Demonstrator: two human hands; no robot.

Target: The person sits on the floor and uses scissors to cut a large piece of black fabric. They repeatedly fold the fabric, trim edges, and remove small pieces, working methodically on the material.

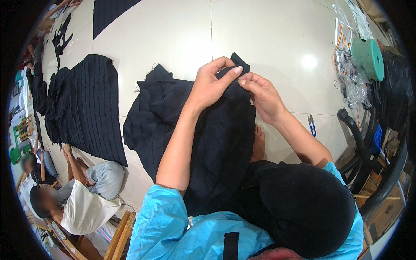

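Note:
A large piece of black fabric (223, 134) hangs over my lap and spreads onto the tiled floor, with loose threads along its far left edge. My left hand (212, 82) pinches the fabric's upper edge between thumb and fingers. Close beside it, my right hand (263, 93) is closed at the same edge, thumb and forefinger pressed together on the cloth. The two thumbs nearly meet. Whether a needle or pin is between the right fingers cannot be made out. To the right on the floor lies a pair of blue-handled thread snips (312, 125).
A striped black cloth (89, 104) lies on the floor at left, another black piece (110, 15) beyond. Other people (82, 203) sit at left. At right stand a green round stool (368, 60), clear plastic bags (353, 82) and a black chair base (362, 151).

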